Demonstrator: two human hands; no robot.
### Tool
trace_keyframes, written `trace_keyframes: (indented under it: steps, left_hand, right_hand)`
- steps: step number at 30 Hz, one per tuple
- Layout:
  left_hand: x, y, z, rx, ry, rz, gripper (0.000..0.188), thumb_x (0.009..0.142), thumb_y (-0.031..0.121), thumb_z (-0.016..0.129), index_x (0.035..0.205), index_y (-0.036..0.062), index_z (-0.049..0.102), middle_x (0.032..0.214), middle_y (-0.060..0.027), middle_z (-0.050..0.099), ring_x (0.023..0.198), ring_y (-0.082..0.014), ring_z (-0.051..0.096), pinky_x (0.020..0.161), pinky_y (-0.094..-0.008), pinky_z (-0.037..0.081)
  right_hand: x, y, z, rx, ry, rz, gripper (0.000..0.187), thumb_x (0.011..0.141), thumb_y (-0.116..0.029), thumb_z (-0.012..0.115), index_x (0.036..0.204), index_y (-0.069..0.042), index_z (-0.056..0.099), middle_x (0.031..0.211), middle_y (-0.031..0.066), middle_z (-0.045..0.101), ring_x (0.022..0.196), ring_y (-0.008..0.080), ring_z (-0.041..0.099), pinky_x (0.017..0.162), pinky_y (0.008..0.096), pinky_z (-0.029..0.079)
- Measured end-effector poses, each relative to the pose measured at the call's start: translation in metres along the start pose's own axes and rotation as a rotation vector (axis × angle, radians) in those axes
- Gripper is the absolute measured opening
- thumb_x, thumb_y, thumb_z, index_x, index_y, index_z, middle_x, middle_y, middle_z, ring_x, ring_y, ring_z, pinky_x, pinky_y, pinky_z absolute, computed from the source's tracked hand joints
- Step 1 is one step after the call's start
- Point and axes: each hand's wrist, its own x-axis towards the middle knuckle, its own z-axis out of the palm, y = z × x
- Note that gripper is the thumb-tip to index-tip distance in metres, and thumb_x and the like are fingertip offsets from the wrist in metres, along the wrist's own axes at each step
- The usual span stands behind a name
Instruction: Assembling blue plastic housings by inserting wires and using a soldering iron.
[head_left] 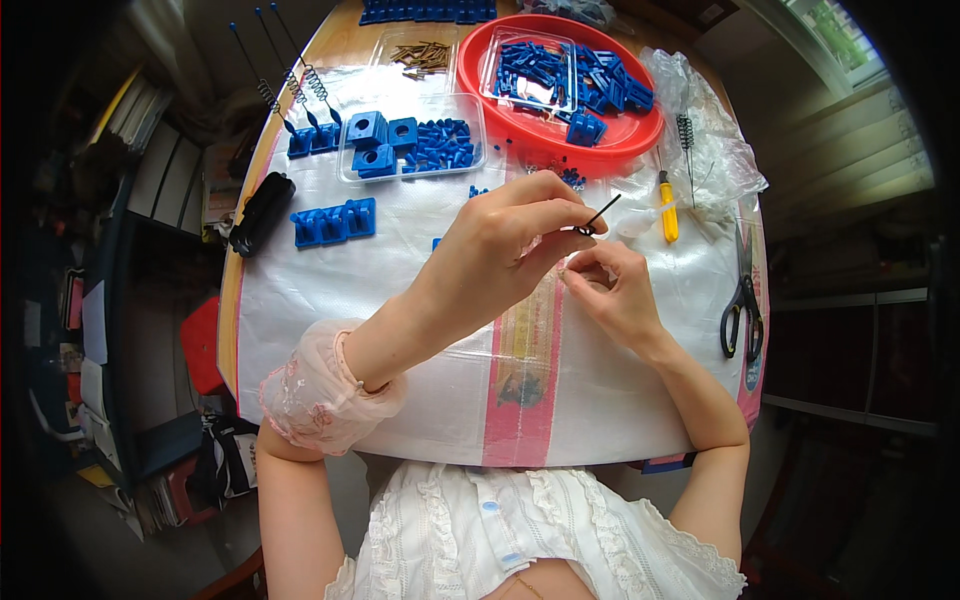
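The blouse (440, 535) lies nearest. The left hand's (500, 238) grip pinches a black wire (605, 207) above the bench (400, 430), long axis slanting up-right, away from the adjacent right hand (618, 295), whose fingers curl close; contents cannot be told.

Seemingly a home, window (845, 35), pale curtain (850, 150), crowded shelves (162, 446), wooden table (342, 30)

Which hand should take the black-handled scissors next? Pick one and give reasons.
Probably the right hand: it is nearer the scissors, on the same side, while the left hand pinches a thin black wire. Whether the right holds something tiny is unclear.
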Motion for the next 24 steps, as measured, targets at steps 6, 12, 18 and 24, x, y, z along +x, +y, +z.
trace_keyframes:
  steps: [6,12,18,24]
  left_hand:
    - [0.0,0.001,0.001,0.003,-0.001,0.004,0.022,0.085,-0.006,0.076,0.105,0.0018,0.076,0.098,-0.0068,0.07,0.08,-0.0154,0.07,0.066,-0.0261,0.056]
    - [-0.001,0.001,0.001,0.007,-0.008,0.004,0.022,0.085,-0.006,0.076,0.105,0.0023,0.076,0.097,-0.0064,0.07,0.08,-0.0154,0.07,0.065,-0.0263,0.056]
    - [0.0,0.003,0.001,-0.004,-0.007,-0.003,0.02,0.086,-0.006,0.076,0.104,0.0024,0.076,0.097,-0.0061,0.07,0.08,-0.0151,0.069,0.065,-0.0258,0.055]
    - [-0.002,0.005,0.0,-0.006,-0.001,-0.015,0.02,0.085,-0.006,0.076,0.104,0.0027,0.077,0.097,-0.0059,0.07,0.079,-0.0143,0.069,0.065,-0.0255,0.054]
  right_hand:
    - [0.003,-0.007,-0.009,-0.488,0.029,-0.287,0.012,0.074,-0.006,0.071,0.071,-0.004,0.06,0.074,0.008,0.06,0.074,0.0284,0.057,0.077,0.0395,0.039]
    - [0.002,-0.019,-0.026,-0.79,-0.073,-0.208,0.005,0.073,-0.007,0.065,0.069,-0.004,0.062,0.077,0.0095,0.059,0.081,0.0285,0.058,0.08,0.042,0.041]
    - [-0.012,-0.03,-0.046,-1.136,-0.136,-0.21,0.013,0.081,-0.011,0.07,0.072,-0.003,0.069,0.08,0.0119,0.063,0.085,0.0292,0.061,0.084,0.0426,0.042]
    - [-0.018,-0.057,-0.048,-1.189,-0.047,-0.209,0.019,0.088,-0.018,0.074,0.076,-0.004,0.069,0.08,0.0109,0.064,0.084,0.0273,0.062,0.079,0.0409,0.045]
